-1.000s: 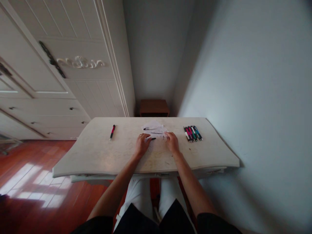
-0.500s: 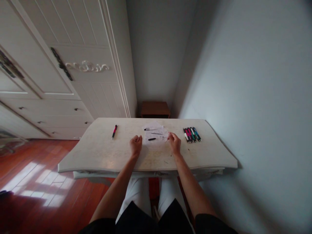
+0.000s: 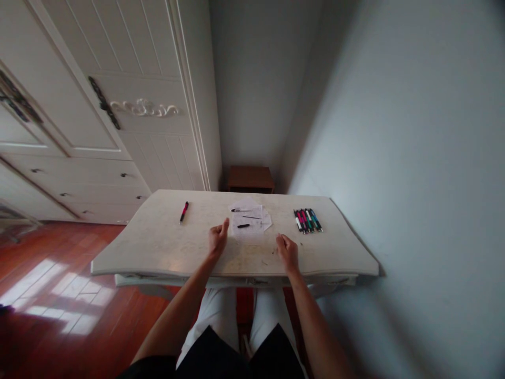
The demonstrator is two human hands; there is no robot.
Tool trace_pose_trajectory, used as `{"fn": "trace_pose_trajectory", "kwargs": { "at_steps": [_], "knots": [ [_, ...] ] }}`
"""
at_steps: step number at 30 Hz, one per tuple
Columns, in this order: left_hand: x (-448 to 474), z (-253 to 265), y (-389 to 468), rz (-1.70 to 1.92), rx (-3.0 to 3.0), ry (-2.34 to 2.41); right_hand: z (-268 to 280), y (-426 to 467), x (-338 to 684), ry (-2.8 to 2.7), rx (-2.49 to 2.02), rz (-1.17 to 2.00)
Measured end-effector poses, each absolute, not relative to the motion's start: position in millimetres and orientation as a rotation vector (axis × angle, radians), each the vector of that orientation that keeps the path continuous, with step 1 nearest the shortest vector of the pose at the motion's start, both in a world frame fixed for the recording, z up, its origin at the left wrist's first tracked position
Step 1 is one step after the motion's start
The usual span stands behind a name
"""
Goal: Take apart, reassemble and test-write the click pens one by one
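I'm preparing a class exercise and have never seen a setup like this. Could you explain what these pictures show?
There is no machine here: a person works with two bare hands. One camera, worn on the head, looks forward and down.

On the white table lie papers bearing a short black piece, a thin dark rod and a black-and-white piece. A red-and-black pen lies to the left, a row of pens to the right.

The left hand and right hand are both curled; nothing held is visible, though something tiny could be hidden.
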State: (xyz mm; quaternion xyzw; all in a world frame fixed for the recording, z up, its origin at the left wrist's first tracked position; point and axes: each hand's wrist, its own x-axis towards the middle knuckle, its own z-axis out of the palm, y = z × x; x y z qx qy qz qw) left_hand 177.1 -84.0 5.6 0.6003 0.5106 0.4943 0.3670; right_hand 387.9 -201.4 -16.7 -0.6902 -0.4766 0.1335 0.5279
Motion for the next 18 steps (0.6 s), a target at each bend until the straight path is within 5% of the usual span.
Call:
{"fn": "trace_pose_trajectory", "kwargs": {
  "at_steps": [18],
  "knots": [
    [148,-6,-142,0.792,2.3,1.499,-21,-233,379,-1.584,-1.702,0.158]
  ]
}}
